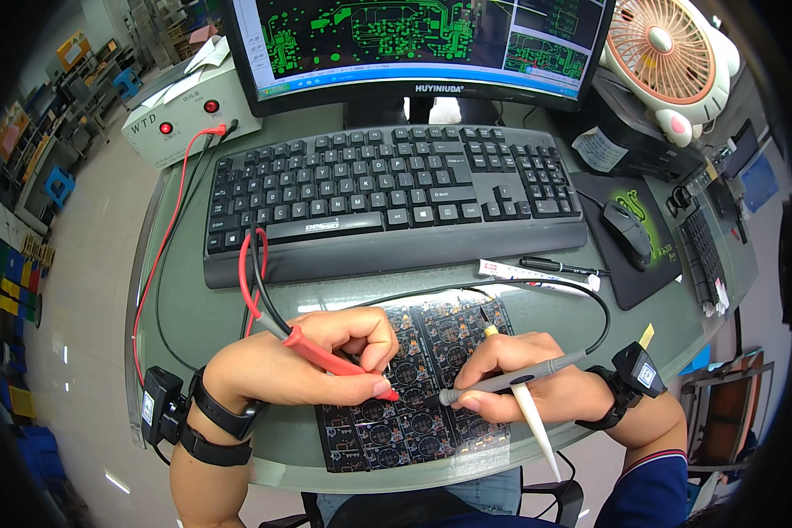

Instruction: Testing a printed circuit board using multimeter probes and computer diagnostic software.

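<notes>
On the desk in front of me lies a dark printed circuit board panel [387, 436] with rows of repeated round patterns. My left hand [312, 352] is closed round a red test probe [326, 355], whose tip comes down at the panel's middle. Red and black leads run up from it. My right hand [524, 378] grips a grey probe pen [524, 373] with a dark tip pointing left, close to the red tip. The same hand also holds a white tapered stick [537, 431] crosswise, its pale yellow, dark-pointed end showing above the fingers. Whether either tip touches the board, I cannot tell.
A black keyboard [387, 242] spans the desk behind the panel, under a monitor [422, 94] showing a green circuit layout. A power box [185, 119] stands far left. Marker pens [537, 275], a mouse [627, 233] and a fan [669, 53] are on the right.
</notes>
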The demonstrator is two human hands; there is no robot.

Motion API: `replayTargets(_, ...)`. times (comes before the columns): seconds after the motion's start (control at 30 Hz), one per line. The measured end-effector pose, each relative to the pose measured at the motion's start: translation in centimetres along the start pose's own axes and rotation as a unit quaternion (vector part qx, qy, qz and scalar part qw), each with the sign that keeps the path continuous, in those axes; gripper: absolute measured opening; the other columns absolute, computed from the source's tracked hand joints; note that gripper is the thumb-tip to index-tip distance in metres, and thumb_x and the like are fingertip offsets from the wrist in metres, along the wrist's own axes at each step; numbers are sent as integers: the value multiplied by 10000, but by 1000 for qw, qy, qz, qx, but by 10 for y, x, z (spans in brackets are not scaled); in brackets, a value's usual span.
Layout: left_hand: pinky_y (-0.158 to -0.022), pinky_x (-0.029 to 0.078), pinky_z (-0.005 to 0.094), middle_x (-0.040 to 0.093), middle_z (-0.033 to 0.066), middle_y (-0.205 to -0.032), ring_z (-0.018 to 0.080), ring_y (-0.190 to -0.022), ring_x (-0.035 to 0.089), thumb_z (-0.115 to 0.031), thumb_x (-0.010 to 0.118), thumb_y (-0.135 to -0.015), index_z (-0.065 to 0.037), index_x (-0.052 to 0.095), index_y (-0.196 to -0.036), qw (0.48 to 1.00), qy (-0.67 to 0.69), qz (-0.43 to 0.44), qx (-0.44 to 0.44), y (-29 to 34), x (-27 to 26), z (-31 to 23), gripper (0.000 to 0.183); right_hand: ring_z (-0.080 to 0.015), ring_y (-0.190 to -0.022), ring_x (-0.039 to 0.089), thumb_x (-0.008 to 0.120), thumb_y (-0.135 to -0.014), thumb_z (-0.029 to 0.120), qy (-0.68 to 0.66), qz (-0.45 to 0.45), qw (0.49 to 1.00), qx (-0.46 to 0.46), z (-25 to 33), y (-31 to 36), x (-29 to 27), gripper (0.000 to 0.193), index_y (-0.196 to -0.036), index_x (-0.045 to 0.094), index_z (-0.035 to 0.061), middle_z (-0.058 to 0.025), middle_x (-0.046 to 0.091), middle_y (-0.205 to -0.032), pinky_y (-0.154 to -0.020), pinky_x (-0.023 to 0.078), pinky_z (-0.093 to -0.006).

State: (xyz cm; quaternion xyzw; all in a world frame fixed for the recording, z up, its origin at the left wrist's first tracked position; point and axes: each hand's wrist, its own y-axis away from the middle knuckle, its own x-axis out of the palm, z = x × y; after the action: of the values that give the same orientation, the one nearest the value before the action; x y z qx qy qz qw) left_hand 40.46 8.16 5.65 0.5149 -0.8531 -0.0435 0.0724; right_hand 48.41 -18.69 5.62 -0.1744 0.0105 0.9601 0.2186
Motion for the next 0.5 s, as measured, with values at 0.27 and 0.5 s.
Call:
replayTargets(0.27,-735,426,254,528,39,-930,96,-843,475,-75,713,-866,-95,429,-790,1000,-19,7,4,-4,-5,-3,295,-182,-692,640,726,-880,201,1,-4,1000,3,1,-4,-4,178,-911,639,48,-49,644,-806,-612,487,-303)
replayTargets(0.5,-775,424,266,506,25,-911,112,-859,470,-71,672,-881,-79,420,-792,996,-89,19,19,6,4,-10,268,-138,-692,600,707,-902,174,-15,5,1000,-11,3,1,1,164,-938,634,32,-51,621,-794,-629,468,-283)
